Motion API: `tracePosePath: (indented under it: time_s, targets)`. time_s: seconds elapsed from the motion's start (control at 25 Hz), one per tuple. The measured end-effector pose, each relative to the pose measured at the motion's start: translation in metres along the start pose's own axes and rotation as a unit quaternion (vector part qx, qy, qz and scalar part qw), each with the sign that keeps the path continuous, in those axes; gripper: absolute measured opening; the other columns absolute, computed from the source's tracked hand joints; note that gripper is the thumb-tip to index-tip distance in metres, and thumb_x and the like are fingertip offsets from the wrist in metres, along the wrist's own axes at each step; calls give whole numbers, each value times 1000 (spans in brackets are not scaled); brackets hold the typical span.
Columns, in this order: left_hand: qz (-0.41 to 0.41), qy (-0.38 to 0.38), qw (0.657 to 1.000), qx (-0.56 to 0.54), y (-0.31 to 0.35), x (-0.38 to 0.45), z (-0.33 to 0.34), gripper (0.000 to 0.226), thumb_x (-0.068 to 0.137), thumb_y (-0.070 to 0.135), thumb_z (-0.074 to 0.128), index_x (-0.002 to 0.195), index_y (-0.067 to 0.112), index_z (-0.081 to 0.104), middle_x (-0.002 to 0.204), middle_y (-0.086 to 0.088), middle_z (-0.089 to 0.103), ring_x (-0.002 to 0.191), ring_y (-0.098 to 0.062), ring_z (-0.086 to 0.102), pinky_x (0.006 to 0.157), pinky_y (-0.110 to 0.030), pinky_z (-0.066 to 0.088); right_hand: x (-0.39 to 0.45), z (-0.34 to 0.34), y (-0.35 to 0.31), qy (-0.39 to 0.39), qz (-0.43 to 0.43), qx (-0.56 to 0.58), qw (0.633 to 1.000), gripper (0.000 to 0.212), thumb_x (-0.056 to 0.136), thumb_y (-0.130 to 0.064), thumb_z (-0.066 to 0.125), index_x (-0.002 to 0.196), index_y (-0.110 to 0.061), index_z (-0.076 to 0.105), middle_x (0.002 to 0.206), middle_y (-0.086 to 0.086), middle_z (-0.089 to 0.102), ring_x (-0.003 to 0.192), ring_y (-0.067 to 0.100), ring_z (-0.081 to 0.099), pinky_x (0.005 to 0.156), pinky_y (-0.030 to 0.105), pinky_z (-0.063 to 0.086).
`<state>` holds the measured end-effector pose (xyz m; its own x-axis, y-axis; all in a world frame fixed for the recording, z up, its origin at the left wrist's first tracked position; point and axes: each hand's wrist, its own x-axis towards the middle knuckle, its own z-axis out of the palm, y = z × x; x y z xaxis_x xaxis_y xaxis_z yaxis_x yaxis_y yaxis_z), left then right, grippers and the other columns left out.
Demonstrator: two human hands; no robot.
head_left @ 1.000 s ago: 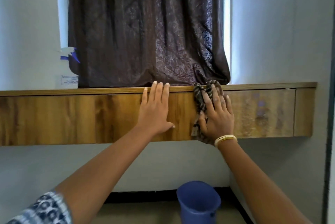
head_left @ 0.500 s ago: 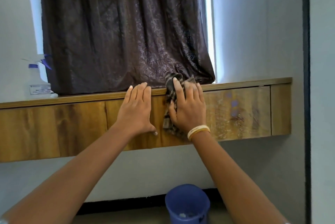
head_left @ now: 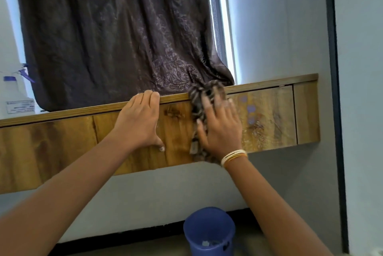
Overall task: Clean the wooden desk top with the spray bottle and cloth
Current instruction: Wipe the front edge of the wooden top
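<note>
Since half a second ago: right hand (head_left: 220, 126), fingers flat, pressing striped cloth (head_left: 198, 98) rightward across desk (head_left: 267, 114) front. Left hand (head_left: 138, 120) flat, bracing, holding nothing. Risks: blurred cloth, apparently reaching curtain (head_left: 124, 38) hem, snagging it; spray bottle (head_left: 14, 96) far left, unreachable.

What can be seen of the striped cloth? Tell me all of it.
The dark brown and pale striped fabric cloth is bunched and limp, draped from the top edge of the wooden desk down its front panel. The right hand presses it flat against the wood with spread fingers, covering its middle. Its upper folds touch the hem of the dark brown curtain. A small tag-like end hangs near the bottom. Its outline is motion-blurred.
</note>
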<state>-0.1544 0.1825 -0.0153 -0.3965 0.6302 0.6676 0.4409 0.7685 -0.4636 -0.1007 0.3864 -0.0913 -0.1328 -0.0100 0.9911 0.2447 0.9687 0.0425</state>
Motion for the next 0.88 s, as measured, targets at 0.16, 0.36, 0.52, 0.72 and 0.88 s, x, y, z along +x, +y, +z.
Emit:
tracePosePath:
  time_s: [0.16,0.36,0.52,0.72,0.88]
  targets:
    - [41,36,998,-36,17,8,-5,142,47,82,71,152,12,5,156,-7,20,146,-24,19,122,-36,12,-16,-4,48,62,189,-4,980,68,94,-41,42,154,-15,24,159,19,22,146,34,25,121,48,17]
    - [53,122,984,-117,65,27,-9,127,48,82,71,146,14,28,145,-3,42,134,-22,41,116,-35,27,-29,-3,62,129,382,15,915,67,88,-31,44,150,-7,32,155,23,30,145,36,26,116,53,27]
    - [39,152,980,-124,71,29,-6,124,45,77,77,142,12,34,137,-5,48,125,-24,46,111,-35,33,-24,-1,19,48,154,6,987,66,90,-35,45,147,-4,36,155,27,27,144,40,26,118,50,24]
    - [24,145,983,-112,72,32,-3,129,43,80,75,143,12,33,138,-4,47,128,-24,45,112,-37,33,-2,-24,95,14,-17,-25,999,67,83,-37,50,146,-14,42,158,16,26,140,32,32,118,49,24]
    - [21,141,983,-119,74,31,-3,127,45,79,75,145,13,31,140,-4,45,131,-23,43,114,-36,30,-7,-36,153,80,220,15,972,66,88,-33,42,151,-16,31,159,11,26,143,30,29,114,50,32]
